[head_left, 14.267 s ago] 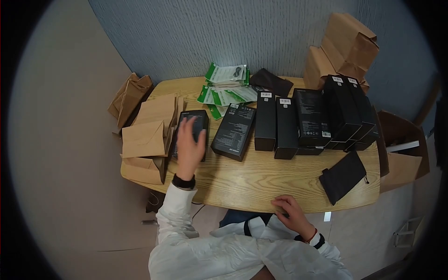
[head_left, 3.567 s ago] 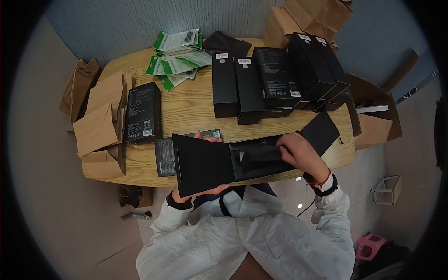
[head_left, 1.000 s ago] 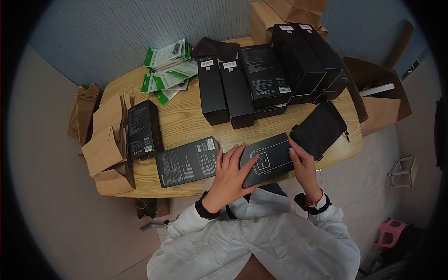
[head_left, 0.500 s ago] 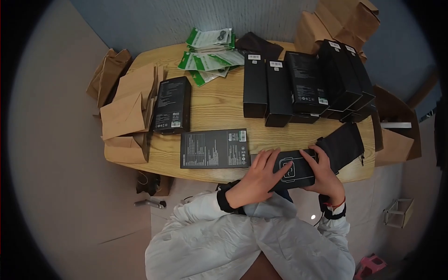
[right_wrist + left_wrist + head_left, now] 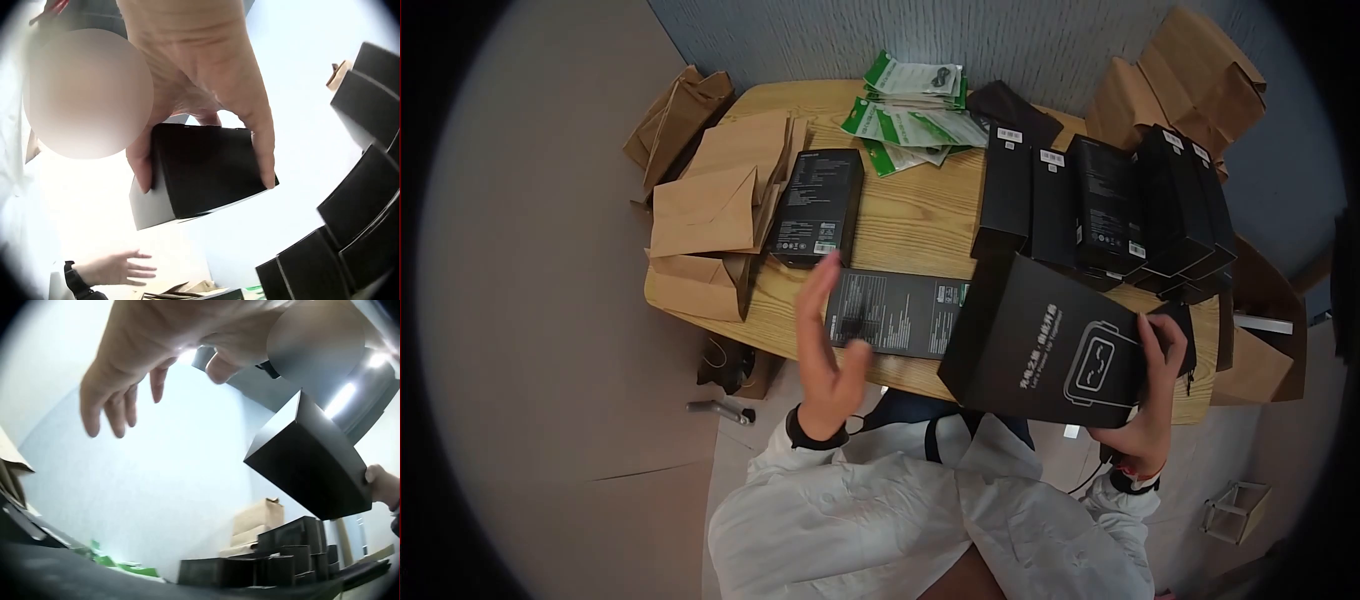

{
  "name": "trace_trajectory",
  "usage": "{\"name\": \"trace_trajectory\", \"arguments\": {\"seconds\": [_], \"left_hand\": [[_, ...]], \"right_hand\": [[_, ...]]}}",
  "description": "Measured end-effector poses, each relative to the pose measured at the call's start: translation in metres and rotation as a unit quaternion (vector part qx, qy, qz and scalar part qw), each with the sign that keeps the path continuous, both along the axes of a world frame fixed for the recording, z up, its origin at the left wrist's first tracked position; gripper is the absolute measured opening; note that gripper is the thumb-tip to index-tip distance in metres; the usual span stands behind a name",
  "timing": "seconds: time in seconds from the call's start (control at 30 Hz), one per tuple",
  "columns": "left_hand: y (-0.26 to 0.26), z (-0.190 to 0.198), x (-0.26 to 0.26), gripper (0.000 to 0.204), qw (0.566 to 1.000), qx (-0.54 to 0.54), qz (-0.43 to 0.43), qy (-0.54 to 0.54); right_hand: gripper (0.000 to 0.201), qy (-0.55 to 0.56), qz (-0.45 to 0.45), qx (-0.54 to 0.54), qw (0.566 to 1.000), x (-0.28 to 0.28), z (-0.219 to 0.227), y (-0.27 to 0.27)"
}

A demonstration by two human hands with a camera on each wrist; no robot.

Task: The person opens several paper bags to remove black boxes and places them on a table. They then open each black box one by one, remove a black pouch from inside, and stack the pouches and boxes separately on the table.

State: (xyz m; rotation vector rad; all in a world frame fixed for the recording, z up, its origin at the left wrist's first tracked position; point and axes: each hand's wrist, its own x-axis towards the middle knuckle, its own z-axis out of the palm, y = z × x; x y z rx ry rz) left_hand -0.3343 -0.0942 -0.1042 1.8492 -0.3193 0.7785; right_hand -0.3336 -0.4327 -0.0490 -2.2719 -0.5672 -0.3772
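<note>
One box [image 5: 1050, 338], lettering [image 5: 1042, 348] visible only from head view, fills right grip [image 5: 1157, 402]; left grip [image 5: 824, 375] wide.

Wooden table [image 5: 915, 208] with black boxes [image 5: 1105, 190], paper bags [image 5: 705, 212], green packets [image 5: 912, 125]

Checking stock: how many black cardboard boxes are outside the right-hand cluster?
3: held box in right hand, flat box near front of wooden table, third box beside brown paper bags. More may be hidden.

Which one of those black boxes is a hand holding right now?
The black box with the white line-drawn face, gripped by the right hand. The other black boxes rest on the table or on one another, ungripped.
</note>
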Motion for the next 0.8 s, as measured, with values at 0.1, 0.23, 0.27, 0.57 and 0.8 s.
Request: {"name": "trace_trajectory", "arguments": {"seconds": [0.1,0.23,0.27,0.57,0.8], "left_hand": [[0.02,-0.01,-0.004,0.056,0.976,-0.054,0.155,0.144],[0.046,-0.058,-0.015,0.058,0.923,-0.156,0.086,0.342],[0.047,-0.066,-0.016,0.055,0.924,-0.175,0.039,0.339],[0.039,-0.084,-0.007,0.027,0.888,-0.308,-0.114,0.323],[0.064,-0.08,-0.008,0.025,0.889,-0.329,-0.077,0.309]], "right_hand": [[0.099,-0.009,0.025,0.023,0.999,0.024,0.005,0.03],[0.098,0.042,0.058,0.006,0.997,0.046,-0.006,0.065],[0.099,0.086,0.062,0.033,0.994,0.048,-0.012,0.075],[0.093,0.14,0.148,0.006,0.979,0.057,-0.035,0.077],[0.093,0.103,-0.013,-0.009,0.995,0.025,-0.033,-0.012]]}}
